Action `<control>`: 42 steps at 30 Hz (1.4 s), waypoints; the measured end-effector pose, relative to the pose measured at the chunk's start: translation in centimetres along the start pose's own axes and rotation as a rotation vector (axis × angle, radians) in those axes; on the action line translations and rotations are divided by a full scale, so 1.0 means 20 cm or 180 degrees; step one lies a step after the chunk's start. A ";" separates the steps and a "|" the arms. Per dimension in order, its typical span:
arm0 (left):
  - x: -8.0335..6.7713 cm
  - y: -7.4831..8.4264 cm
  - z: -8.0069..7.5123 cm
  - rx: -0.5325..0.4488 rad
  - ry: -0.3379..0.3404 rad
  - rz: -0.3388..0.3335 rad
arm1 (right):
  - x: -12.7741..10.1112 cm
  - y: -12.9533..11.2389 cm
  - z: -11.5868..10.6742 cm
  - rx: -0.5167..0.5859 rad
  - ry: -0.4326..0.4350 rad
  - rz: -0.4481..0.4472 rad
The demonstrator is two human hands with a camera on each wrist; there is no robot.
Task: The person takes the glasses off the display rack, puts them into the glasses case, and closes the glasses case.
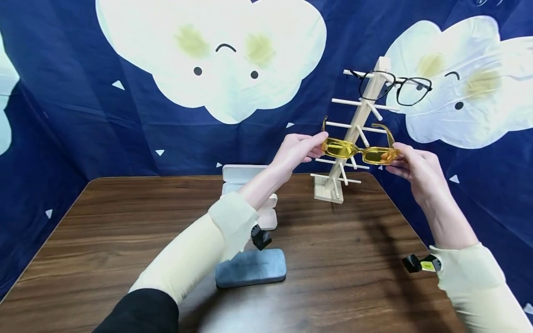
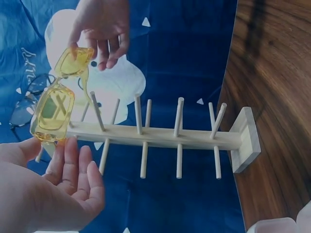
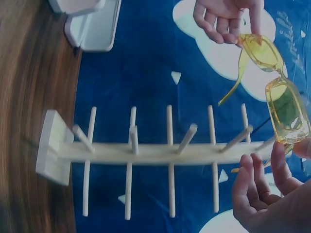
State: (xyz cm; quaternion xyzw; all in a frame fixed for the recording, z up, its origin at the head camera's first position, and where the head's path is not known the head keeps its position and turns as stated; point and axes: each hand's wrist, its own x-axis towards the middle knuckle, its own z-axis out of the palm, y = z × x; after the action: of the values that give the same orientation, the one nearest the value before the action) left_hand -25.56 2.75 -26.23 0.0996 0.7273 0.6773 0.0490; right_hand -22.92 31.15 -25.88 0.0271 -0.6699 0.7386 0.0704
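Note:
Both hands hold a pair of yellow-tinted glasses (image 1: 339,148) by its two ends, with the lenses level and the temples pointing back toward a wooden display rack (image 1: 358,121). My left hand (image 1: 294,152) pinches the left end between thumb and fingers. At the other end, my right hand (image 1: 420,173) pinches the frame near its hinge. The glasses are in front of the rack's middle pegs; whether they touch a peg I cannot tell. Black-framed glasses (image 1: 398,82) rest on the rack's top pegs. In the right wrist view, the yellow glasses (image 3: 284,104) are near the rack's upper end.
The rack's base (image 1: 329,190) stands at the back right of the wooden table (image 1: 333,259). Open white glasses cases (image 1: 243,173) lie behind my left forearm. A closed blue-grey case (image 1: 251,268) is nearer the front. A blue cloth with clouds (image 1: 250,138) hangs behind.

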 end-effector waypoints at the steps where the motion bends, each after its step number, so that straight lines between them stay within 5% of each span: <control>1: -0.01 0.00 -0.01 0.0008 -0.0001 0.0017 | -0.01 0.00 0.01 -0.0015 -0.0006 -0.0015; 16: -0.26 -0.04 -0.23 0.0207 0.0027 -0.0155 | -0.16 0.06 0.22 -0.0046 -0.0249 -0.0106; 30: -0.56 -0.21 -0.48 0.0428 0.0197 -0.0236 | -0.24 0.26 0.51 -0.0428 -0.0455 -0.0014; 42: -0.70 -0.33 -0.59 0.0552 0.0476 -0.0311 | -0.29 0.40 0.67 -0.0488 -0.0588 0.0100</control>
State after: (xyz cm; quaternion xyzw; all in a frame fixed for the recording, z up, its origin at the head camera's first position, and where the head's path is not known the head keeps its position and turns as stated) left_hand -14.90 -12.21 -32.69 0.0170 0.7887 0.6143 0.0187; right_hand -18.95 16.73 -33.15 0.0791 -0.7284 0.6806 -0.0013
